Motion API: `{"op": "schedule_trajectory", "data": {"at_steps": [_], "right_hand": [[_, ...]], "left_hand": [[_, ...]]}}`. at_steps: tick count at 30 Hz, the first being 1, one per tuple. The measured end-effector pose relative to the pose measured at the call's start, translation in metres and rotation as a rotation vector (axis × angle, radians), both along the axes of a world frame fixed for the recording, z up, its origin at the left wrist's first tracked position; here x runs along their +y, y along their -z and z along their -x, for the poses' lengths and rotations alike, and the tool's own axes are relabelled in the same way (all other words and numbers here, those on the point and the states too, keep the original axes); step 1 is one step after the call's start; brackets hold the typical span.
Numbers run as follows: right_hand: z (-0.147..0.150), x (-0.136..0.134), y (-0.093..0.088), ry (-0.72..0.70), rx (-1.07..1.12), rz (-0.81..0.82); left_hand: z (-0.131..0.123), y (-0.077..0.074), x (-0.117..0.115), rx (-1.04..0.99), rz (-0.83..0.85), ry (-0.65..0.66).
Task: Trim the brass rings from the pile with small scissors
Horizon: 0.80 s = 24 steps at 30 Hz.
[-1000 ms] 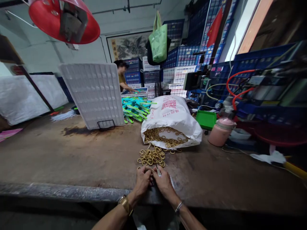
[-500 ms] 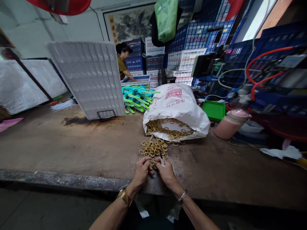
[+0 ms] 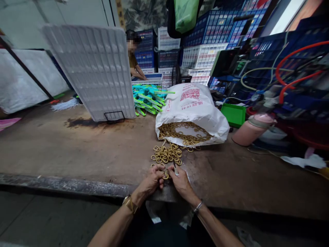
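Note:
My left hand (image 3: 151,180) and my right hand (image 3: 181,181) meet at the near edge of a worn brown workbench (image 3: 77,151). Both have their fingers closed, pinching brass rings (image 3: 166,175) between them. My right hand also holds a small metal tool (image 3: 175,169) that pokes up past the fingers. Just beyond lies a loose pile of brass rings (image 3: 167,154). Behind it a white sack (image 3: 192,106) lies on its side with many more rings spilling from its open mouth.
A white moulded tray (image 3: 92,72) stands propped on the bench at the back left, with teal and green plastic parts (image 3: 147,99) beside it. A green bin (image 3: 233,115) and a pink flask (image 3: 253,128) sit at the right. Another person (image 3: 133,58) works by stacked crates.
The view has tilted downward, so everything sits higher in frame. My hands have stayed together at the bench edge, working on the rings.

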State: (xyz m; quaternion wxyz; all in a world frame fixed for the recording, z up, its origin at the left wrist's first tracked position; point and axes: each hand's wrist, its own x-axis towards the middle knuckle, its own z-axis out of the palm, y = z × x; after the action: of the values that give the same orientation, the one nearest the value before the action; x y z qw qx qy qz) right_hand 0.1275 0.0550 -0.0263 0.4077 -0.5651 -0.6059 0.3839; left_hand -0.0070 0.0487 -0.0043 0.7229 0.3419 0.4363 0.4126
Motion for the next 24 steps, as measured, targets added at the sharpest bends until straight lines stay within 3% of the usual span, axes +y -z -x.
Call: {"op": "schedule_trajectory", "data": {"at_steps": [12, 18, 24], "right_hand": [[-0.003, -0.004, -0.011, -0.243, 0.052, 0.090], [-0.001, -0.002, -0.001, -0.175, 0.132, 0.192], [0.005, -0.002, -0.010, -0.099, 0.172, 0.221]], "left_hand": [[0.001, 0.015, -0.003, 0.059, -0.107, -0.072], [-0.005, 0.012, -0.014, 0.230, -0.231, -0.115], [-0.012, 0.006, -0.024, 0.408, -0.500, -0.266]]}}
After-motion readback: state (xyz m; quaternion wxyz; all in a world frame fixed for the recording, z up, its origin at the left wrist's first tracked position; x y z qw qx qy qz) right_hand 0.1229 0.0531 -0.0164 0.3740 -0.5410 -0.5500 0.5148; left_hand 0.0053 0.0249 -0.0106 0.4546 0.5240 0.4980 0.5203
